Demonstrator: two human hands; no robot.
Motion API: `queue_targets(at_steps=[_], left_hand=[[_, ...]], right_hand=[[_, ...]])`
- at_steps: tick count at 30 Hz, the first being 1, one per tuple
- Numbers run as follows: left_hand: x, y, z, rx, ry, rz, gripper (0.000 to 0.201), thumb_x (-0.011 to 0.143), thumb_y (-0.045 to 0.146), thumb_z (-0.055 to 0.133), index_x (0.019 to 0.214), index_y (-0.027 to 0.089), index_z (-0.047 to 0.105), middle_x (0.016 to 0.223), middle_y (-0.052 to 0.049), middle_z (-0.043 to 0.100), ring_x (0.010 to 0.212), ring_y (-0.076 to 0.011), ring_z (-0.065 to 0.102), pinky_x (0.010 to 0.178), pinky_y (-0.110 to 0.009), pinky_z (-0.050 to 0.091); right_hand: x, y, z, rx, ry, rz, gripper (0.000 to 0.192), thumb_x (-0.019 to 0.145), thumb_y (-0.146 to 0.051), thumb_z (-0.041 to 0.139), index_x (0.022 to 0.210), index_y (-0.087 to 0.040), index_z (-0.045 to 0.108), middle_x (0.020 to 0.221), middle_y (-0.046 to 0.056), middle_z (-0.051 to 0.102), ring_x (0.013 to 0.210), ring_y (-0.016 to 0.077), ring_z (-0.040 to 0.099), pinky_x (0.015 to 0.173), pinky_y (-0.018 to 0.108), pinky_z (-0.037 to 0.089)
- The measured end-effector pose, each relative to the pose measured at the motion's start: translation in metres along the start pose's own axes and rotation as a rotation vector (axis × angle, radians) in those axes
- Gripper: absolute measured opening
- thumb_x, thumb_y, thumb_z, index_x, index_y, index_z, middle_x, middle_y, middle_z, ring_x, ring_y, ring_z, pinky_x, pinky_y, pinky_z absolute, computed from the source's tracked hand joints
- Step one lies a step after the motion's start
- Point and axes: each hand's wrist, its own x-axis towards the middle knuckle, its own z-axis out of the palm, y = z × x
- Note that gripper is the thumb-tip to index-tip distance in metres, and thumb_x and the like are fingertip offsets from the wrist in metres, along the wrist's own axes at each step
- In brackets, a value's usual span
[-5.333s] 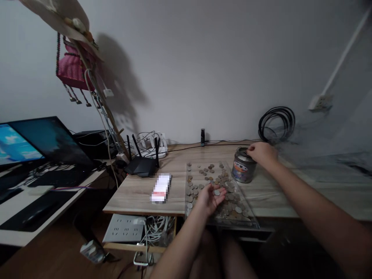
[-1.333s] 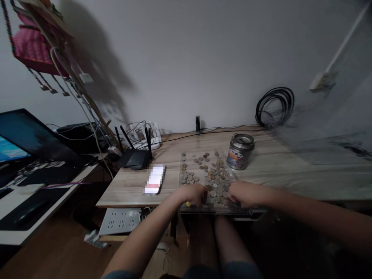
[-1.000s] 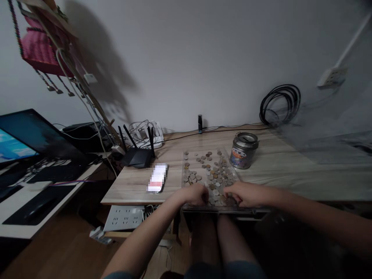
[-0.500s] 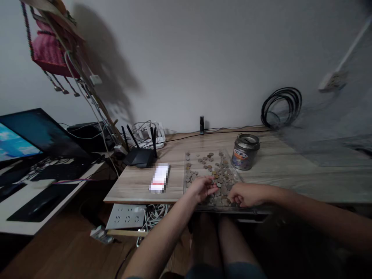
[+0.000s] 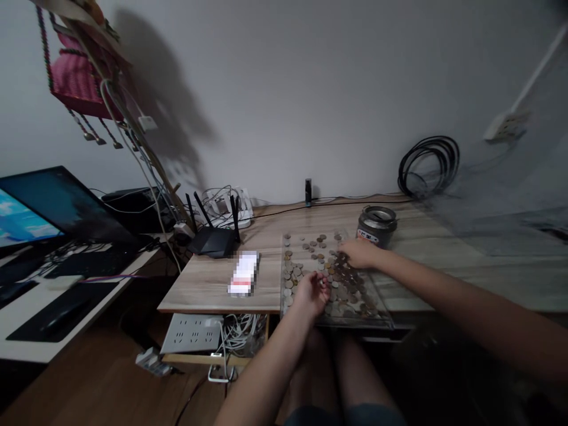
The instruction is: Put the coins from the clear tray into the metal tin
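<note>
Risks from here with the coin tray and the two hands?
1. The tray overhangs the desk edge; pressing its near end may tip coins out.
2. The right hand works beside the tin; a sweep might knock it.
3. The left hand, cupped, may drop coins.

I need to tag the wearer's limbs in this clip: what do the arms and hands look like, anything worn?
Both forearms are bare, with no sleeves in view. The left hand and right hand show no gloves; the dim light hides any ring or watch.

Silver and brown coins (image 5: 326,269), clear tray (image 5: 381,322), silver tin (image 5: 376,223) with red-and-white label, black router (image 5: 213,241), pink basket (image 5: 77,83)
</note>
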Motion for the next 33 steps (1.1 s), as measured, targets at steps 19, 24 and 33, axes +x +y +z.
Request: queue_targets(at_steps=[19,24,33], left_hand=[[-0.004,0.000,-0.002,0.008,-0.004,0.088,0.015,0.078,0.014,0.042,0.063,0.014,0.046,0.051,0.001,0.043,0.041,-0.0055,0.038,0.038,-0.014,0.024],[-0.004,0.000,-0.004,0.004,-0.026,0.097,0.014,0.077,0.014,0.043,0.064,0.013,0.047,0.052,0.001,0.044,0.041,-0.0053,0.039,0.038,-0.014,0.025],[-0.004,0.000,-0.003,-0.025,-0.023,0.103,0.020,0.081,0.014,0.040,0.063,0.012,0.049,0.053,0.000,0.045,0.042,-0.0057,0.040,0.038,-0.015,0.026]], right_hand=[[-0.058,-0.028,0.006,0.039,-0.276,-0.107,0.017,0.053,-0.017,0.057,0.069,-0.018,0.062,0.073,0.003,0.064,0.069,0.0177,0.056,0.059,0.025,0.033],[-0.061,-0.032,0.003,0.028,-0.276,-0.039,0.042,0.049,-0.019,0.065,0.091,-0.018,0.061,0.083,0.005,0.065,0.079,0.0228,0.058,0.066,0.028,0.034],[-0.065,-0.028,0.011,0.034,-0.302,-0.102,0.010,0.052,-0.013,0.064,0.060,-0.018,0.060,0.070,0.004,0.062,0.085,0.0235,0.055,0.082,0.034,0.032]])
